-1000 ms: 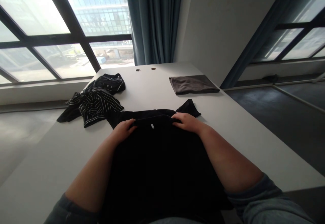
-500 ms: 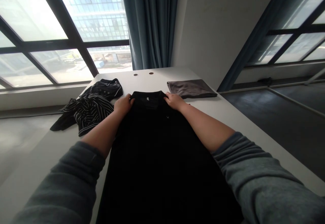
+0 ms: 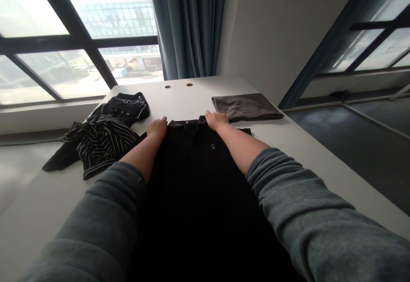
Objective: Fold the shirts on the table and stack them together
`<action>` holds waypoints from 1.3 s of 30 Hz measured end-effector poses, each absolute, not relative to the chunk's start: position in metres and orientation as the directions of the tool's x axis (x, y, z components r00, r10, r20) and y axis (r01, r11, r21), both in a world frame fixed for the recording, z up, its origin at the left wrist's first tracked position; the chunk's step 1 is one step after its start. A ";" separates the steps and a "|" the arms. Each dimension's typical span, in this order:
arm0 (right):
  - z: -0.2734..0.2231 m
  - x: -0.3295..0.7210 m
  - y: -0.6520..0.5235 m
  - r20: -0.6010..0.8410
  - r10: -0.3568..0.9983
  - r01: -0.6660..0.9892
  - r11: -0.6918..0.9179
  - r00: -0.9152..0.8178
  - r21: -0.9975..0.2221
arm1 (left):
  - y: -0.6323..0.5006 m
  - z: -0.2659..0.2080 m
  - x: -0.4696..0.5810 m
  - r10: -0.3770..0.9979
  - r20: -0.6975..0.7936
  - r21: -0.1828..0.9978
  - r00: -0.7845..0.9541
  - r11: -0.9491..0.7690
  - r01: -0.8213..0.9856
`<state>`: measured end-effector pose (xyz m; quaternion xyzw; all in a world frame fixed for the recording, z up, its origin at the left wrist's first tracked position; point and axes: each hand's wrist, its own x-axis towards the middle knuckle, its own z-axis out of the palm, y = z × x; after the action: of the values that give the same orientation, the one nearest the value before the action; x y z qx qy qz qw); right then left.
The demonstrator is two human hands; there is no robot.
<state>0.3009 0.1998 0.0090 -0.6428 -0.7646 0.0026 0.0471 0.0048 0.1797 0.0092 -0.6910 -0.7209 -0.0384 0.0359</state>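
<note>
A black collared shirt (image 3: 198, 196) stretches from the middle of the white table down past the bottom of the view, with a small pale emblem on its chest. My left hand (image 3: 157, 128) grips it at the shoulder, just left of the collar. On the other side, my right hand (image 3: 216, 120) is closed on the fabric beside the collar's right end. A bit of dark sleeve sticks out beyond my right forearm. The shirt's lower part is too dark to make out.
Left of the shirt lie a crumpled black-and-white striped garment (image 3: 105, 143) and a dark garment with eyelets (image 3: 123, 109). A folded grey-brown cloth (image 3: 246, 107) rests at the right on the white table (image 3: 182, 103). Behind are a blue curtain (image 3: 188, 26) and windows.
The collar, which gaped open with its inner label showing, now lies lower and flatter. More of the right sleeve shows. Both hands still hold the shirt, and the view has shifted slightly.
</note>
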 end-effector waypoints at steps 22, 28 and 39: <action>-0.015 0.261 0.129 0.105 0.897 0.854 0.442 -0.430 -0.273 | 0.119 -0.030 0.063 0.985 -0.030 0.193 0.172 -0.163 0.968; -0.025 0.253 0.133 -0.082 0.955 0.940 0.262 -0.285 -0.219 | 0.119 -0.029 0.064 0.986 -0.039 0.177 0.160 -0.151 0.973; -0.029 0.252 0.134 -0.092 0.957 0.944 0.251 -0.275 -0.212 | 0.120 -0.032 0.062 0.985 -0.026 0.181 0.170 -0.162 0.970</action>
<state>0.2522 0.1337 -0.0290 -0.6014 -0.7905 0.1128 0.0278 0.0623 0.1200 -0.0315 -0.7607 -0.6425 -0.0487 -0.0781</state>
